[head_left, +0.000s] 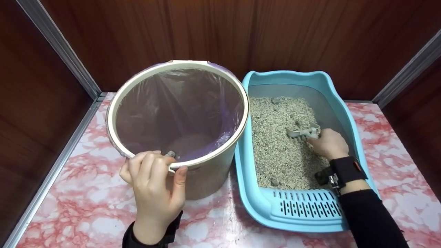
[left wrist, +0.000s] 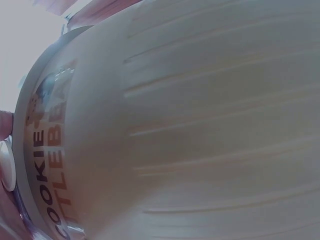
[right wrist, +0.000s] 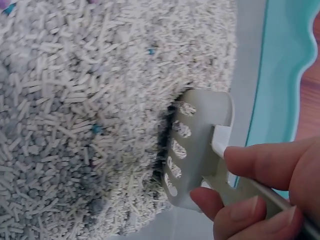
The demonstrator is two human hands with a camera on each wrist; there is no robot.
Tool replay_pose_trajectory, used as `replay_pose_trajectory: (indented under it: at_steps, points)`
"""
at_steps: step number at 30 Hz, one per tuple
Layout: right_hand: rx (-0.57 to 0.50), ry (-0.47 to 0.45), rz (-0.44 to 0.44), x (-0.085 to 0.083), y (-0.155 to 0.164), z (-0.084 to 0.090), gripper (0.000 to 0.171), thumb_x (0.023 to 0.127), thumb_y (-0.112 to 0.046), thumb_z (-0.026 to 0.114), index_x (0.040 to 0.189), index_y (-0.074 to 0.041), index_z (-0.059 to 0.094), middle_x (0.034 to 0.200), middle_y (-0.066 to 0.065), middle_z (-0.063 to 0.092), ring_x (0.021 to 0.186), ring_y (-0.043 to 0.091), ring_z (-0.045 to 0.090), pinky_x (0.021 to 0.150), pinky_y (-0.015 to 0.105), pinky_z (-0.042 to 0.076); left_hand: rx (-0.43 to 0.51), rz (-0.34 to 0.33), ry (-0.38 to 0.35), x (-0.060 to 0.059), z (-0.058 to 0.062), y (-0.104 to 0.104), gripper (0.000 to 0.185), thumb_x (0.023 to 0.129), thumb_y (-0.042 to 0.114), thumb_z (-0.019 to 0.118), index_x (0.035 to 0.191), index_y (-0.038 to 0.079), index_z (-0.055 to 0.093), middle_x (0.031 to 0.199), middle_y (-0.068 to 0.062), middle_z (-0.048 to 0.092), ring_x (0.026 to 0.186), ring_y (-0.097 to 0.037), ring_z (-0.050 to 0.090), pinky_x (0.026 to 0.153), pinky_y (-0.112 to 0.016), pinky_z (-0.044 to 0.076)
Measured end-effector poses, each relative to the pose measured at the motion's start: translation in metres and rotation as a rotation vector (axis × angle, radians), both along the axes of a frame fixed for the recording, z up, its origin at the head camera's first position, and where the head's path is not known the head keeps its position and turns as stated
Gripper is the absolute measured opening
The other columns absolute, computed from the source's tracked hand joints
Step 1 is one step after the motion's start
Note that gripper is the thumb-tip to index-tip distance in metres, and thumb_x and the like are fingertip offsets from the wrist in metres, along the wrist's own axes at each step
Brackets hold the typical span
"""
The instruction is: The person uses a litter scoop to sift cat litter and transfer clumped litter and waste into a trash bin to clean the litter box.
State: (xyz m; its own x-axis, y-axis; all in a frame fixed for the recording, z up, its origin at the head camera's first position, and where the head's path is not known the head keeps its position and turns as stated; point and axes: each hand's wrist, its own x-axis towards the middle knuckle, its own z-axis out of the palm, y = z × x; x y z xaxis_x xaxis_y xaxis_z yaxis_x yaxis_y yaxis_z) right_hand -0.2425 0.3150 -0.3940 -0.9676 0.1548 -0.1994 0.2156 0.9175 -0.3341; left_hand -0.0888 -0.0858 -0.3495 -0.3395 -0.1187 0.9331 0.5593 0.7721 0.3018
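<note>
A round cream plastic bin [head_left: 206,172], lined with a translucent purple bag [head_left: 179,110], is being held at its near rim by the left hand [head_left: 153,182]; the fingers are curled over the rim edge with the thumb beside them, gripping it. In the left wrist view the bin's ribbed outer wall [left wrist: 210,125] is being seen close up, with dark lettering near its rim. The bin is standing on a pink and white marbled surface [head_left: 86,203], touching or just beside a light blue plastic litter tray [head_left: 299,210] on its right. The tray is filled with pale grey pellet litter [head_left: 275,137], in which a few darker clumps are lying. A grey-white slotted plastic scoop [head_left: 303,132] is being held by its handle in the right hand [head_left: 329,143], fingers and thumb pinched round it. In the right wrist view the scoop's slotted blade [right wrist: 200,145] is being pressed edge-on into the litter [right wrist: 90,115] near the tray's inner wall. Dark wood panels [head_left: 220,31] are standing behind both containers.
</note>
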Motion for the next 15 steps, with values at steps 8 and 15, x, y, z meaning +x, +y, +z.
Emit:
replay_pose_trajectory:
  at_steps: [8,15]
  points:
    - [-0.039,0.040,-0.016,0.0034,0.0007,0.0026,0.035,0.096,-0.038,0.058,0.087,-0.004,0.055,0.077,0.010,0.053,0.066,0.025,0.052,0.056,0.034,0.037,0.004,0.002,0.002,-0.0015,0.0000,0.0002,0.051,0.103,0.046,0.047,0.077,0.003,0.057,0.072,-0.008,0.055,0.088,-0.032,0.048,0.090,-0.046,0.019]
    - [-0.064,0.108,-0.036,0.0063,-0.0023,0.0028,0.032,0.098,-0.033,0.054,0.077,-0.009,0.050,0.066,0.003,0.045,0.059,0.021,0.045,0.056,0.033,0.033,0.011,-0.001,0.007,-0.0015,-0.0012,0.0005,0.051,0.102,0.047,0.047,0.076,0.004,0.057,0.071,-0.008,0.054,0.087,-0.032,0.049,0.090,-0.045,0.019]
